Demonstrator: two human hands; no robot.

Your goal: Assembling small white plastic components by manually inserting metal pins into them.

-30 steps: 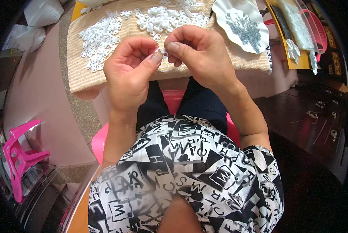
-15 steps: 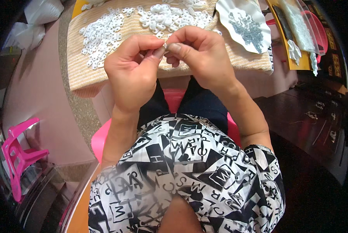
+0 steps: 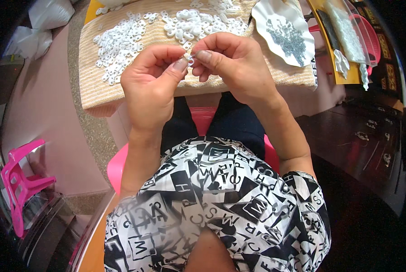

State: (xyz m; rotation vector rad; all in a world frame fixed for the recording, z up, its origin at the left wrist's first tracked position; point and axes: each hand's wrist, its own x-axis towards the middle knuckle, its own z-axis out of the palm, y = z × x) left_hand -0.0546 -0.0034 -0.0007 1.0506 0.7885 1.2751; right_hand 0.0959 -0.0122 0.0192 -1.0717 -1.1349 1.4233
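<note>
Between my two hands is a small white plastic piece (image 3: 190,59) with a hole in it, mostly hidden by the fingertips. My left hand (image 3: 154,84) pinches it from the left with thumb and forefinger. From the other side, my right hand (image 3: 240,64) has its thumb and forefinger closed at the same piece. A heap of small white two-holed plastic pieces (image 3: 119,45) lies beyond my left hand. Past both hands spreads a second heap of rounded white pieces (image 3: 202,25). Right of it, small dark grey metal bits (image 3: 286,41) fill a white wavy-edged dish (image 3: 262,13).
A striped beige cloth (image 3: 101,88) covers the table. At the right, a yellow board (image 3: 326,27) carries a clear bag of white pieces (image 3: 345,34), with a pink basket (image 3: 370,41) beside it. A pink plastic chair (image 3: 24,183) stands at left.
My left thumb and fingers have shifted slightly, and more of the small white piece shows between the hands. The table appears a little lower in view.
</note>
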